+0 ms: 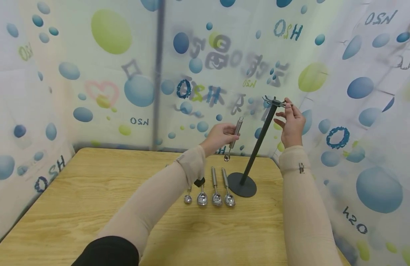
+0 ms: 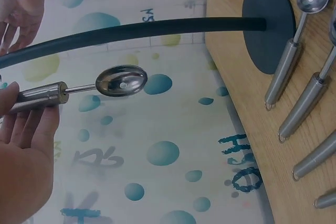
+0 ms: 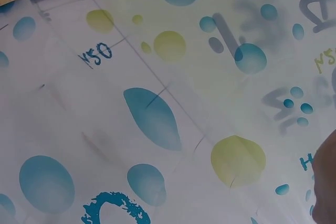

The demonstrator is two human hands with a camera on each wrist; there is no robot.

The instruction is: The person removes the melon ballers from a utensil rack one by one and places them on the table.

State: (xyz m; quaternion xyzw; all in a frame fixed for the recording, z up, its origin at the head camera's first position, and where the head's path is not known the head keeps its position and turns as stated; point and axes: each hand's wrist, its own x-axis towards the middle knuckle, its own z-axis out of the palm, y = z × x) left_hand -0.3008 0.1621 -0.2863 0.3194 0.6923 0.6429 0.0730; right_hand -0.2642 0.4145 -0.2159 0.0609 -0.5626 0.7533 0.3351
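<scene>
My left hand [image 1: 221, 137] grips a metal melon baller [image 1: 236, 130] by its handle, its bowl hanging lowest. In the left wrist view, a small hole shows in the oval bowl [image 2: 122, 81]. To its right stands a dark hook stand [image 1: 263, 136] with a round base and a ring of hooks on top. The right hand [image 1: 293, 123] is raised at the top, thumb and forefinger pinching one of the hooks [image 1: 284, 105]. Only a sliver of that hand [image 3: 324, 182] enters the right wrist view.
Several metal scoops [image 1: 217, 199] lie in a row on the wooden table [image 1: 125, 184], left of the stand's base [image 1: 246, 189], partly behind my left forearm. A patterned curtain [image 1: 125, 92] hangs behind and at both sides.
</scene>
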